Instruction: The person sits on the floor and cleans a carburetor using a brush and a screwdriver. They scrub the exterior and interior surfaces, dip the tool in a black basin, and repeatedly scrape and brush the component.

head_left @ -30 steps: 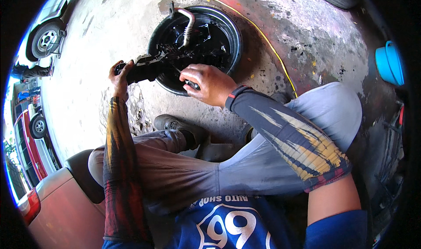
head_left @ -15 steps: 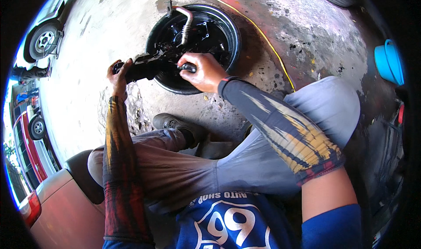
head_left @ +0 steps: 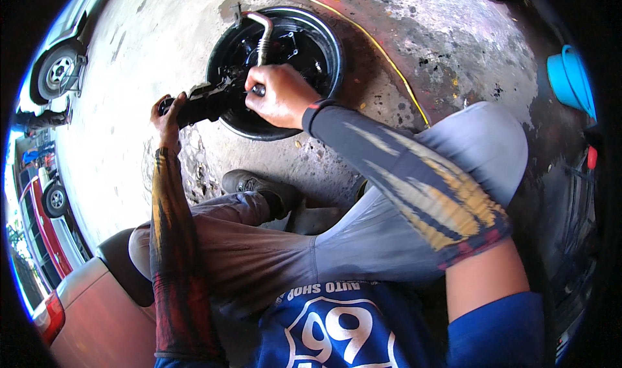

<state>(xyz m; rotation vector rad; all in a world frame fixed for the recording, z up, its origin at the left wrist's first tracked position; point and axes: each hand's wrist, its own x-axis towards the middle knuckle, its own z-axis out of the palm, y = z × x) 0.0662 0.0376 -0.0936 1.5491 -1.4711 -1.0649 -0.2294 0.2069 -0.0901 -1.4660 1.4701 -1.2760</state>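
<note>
A round black basin (head_left: 339, 60) with dark liquid and oily parts in it sits on the floor in front of me. My left hand (head_left: 168, 119) is closed round the near-left end of a long black, oily vehicle part (head_left: 197, 107), which reaches over the basin's left rim. My right hand (head_left: 284, 97) is closed in a fist above the basin, on a dark rounded tool handle (head_left: 259, 90). The tool's working end is hidden by the hand and the dark parts. A bent metal pipe with a ribbed section (head_left: 265, 37) rises beyond my right hand, against the far rim.
A yellow cord (head_left: 376, 41) curves over the stained concrete behind and right of the basin. A light-blue bucket (head_left: 565, 80) stands at the far right. Parked vehicles (head_left: 57, 76) and a person's legs (head_left: 42, 119) show at the left. My shoe (head_left: 256, 185) is near the basin.
My right hand has moved slightly left and away from me with the tool handle, and has turned. The black part remains in my left hand. The whole view has shifted a little.
</note>
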